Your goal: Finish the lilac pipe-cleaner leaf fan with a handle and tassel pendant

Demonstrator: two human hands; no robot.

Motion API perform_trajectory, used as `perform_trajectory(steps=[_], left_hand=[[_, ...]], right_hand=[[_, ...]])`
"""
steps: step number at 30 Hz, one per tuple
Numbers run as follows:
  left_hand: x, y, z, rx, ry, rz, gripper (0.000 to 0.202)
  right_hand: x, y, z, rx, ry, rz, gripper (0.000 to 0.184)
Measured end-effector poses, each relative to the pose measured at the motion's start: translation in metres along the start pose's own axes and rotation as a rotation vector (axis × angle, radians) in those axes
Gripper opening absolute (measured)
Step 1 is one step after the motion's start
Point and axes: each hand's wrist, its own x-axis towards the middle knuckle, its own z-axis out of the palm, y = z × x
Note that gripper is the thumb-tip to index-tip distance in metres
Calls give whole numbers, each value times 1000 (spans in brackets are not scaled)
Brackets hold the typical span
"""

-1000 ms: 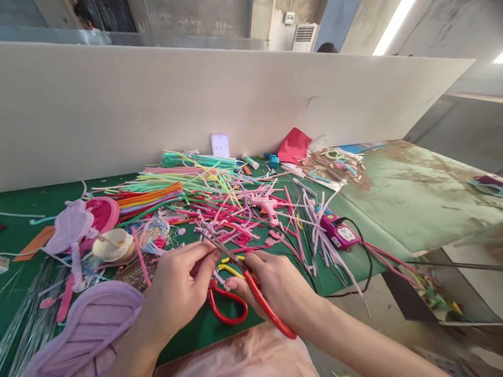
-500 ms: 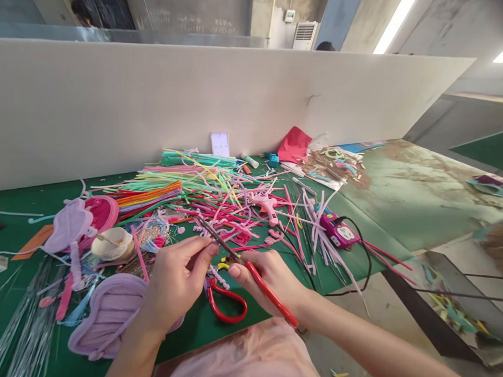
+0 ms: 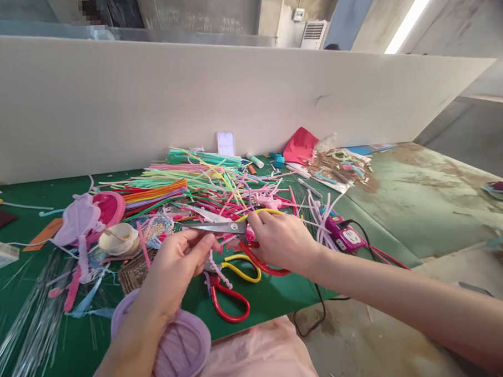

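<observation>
My right hand (image 3: 281,240) is closed round the red handle of a pair of scissors (image 3: 220,227), whose steel blades point left over the green table (image 3: 277,298). My left hand (image 3: 175,269) pinches a pale twisted pipe cleaner piece (image 3: 218,270) just under the blades. A yellow pipe cleaner (image 3: 243,268) loops between my two hands and arches over my right fingers. Below it on the table lies a red handle loop (image 3: 230,304); I cannot tell whether it joins the scissors.
A heap of coloured pipe cleaners (image 3: 193,182) fills the table's middle, with a pink glue gun (image 3: 269,201) and a purple power strip (image 3: 346,237) with black cable. A lilac fuzzy shape (image 3: 181,347) sits under my left forearm. A white partition (image 3: 147,98) walls the far side.
My right hand has lifted away from me, swinging the scissors so the blades point left instead of up-left. The lilac shape has slid right, under my left forearm.
</observation>
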Motion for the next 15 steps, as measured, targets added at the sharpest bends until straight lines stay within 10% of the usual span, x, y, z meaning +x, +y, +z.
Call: perform_trajectory(steps=[15], left_hand=[[-10, 12, -11, 531, 222, 482, 28]], right_hand=[[-8, -16, -5, 1253, -236, 60, 72]])
